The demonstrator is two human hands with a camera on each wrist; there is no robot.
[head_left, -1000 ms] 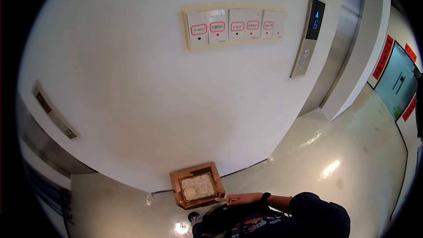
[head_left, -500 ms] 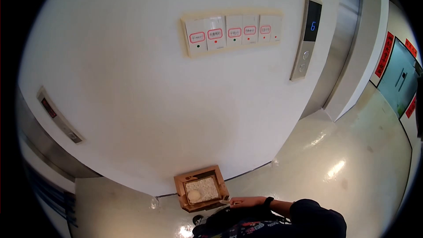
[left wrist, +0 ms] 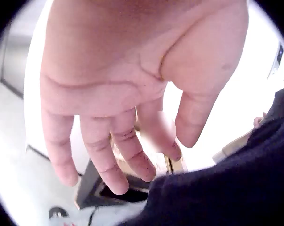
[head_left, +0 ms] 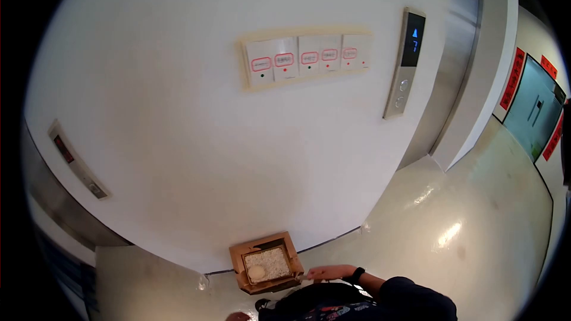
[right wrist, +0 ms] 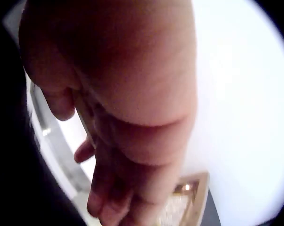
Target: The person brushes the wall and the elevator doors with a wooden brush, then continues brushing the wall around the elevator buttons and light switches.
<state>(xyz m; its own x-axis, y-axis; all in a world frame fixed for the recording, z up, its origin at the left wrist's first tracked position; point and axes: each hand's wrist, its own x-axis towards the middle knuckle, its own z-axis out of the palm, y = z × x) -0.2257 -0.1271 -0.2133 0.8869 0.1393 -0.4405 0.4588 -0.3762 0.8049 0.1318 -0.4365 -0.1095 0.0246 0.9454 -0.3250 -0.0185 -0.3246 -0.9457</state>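
In the head view my right hand (head_left: pixel 332 271) grips a thin pale stick (head_left: pixel 304 277), its tip at the right edge of a cardboard box (head_left: pixel 238 258) on the floor. In the right wrist view the fingers curl and a strip of the stick (right wrist: pixel 84 113) shows beside the palm. White granules (head_left: pixel 272 261) fill the box's inner tray, with a pale round piece (head_left: pixel 256 273) lying at their left. My left hand (head_left: pixel 239 316) shows at the bottom edge. The left wrist view shows its palm (left wrist: pixel 113 70), fingers loosely extended with nothing held.
The box stands against a white wall (head_left: pixel 196 160). Labelled switches (head_left: pixel 309 56) and a lift call panel (head_left: pixel 404 62) are mounted above, beside a metal lift door (head_left: pixel 443 89). Another call panel (head_left: pixel 77 160) is at left. Shiny floor (head_left: pixel 410 226) extends right toward a glass door (head_left: pixel 535 107).
My left hand has come into the head view at the bottom edge. The right hand stays beside the box, still gripping the stick. The lift display goes from 6 to 7.
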